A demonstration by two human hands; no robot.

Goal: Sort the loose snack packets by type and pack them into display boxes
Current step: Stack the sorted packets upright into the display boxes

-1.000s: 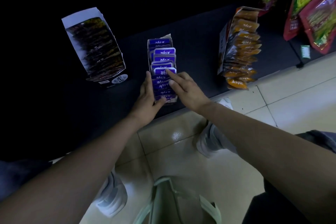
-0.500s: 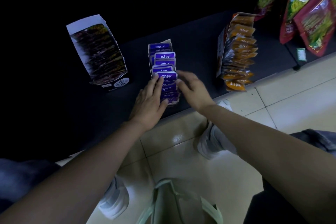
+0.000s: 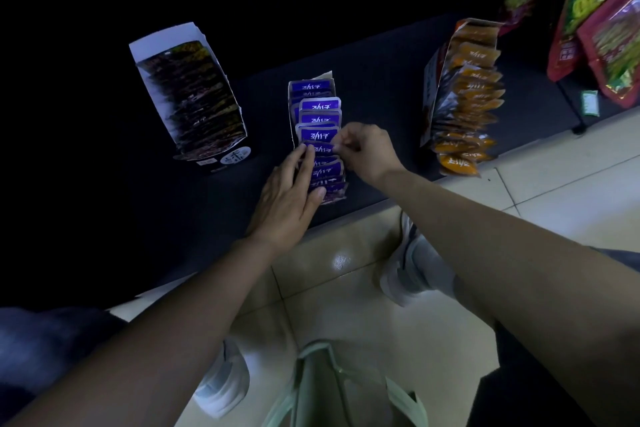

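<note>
Dark surface (image 3: 381, 87), front edge: left hand (image 3: 287, 198) fingers lie straight against purple packets (image 3: 320, 120); right hand (image 3: 367, 152) fingers pinch one packet (image 3: 323, 149). Recommend seating it level, row held upright.

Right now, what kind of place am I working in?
Likely a small shop or snack stall: display boxes of purple packets and orange packets on a dark shelf, large red snack bags beside it, tiled floor.

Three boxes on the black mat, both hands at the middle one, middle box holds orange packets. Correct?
One error: the middle box holds purple packets; the orange packets sit in the right-hand box. The head view shows it. Rest stands: three boxes on the black mat, left hand and right hand at the middle one.
</note>
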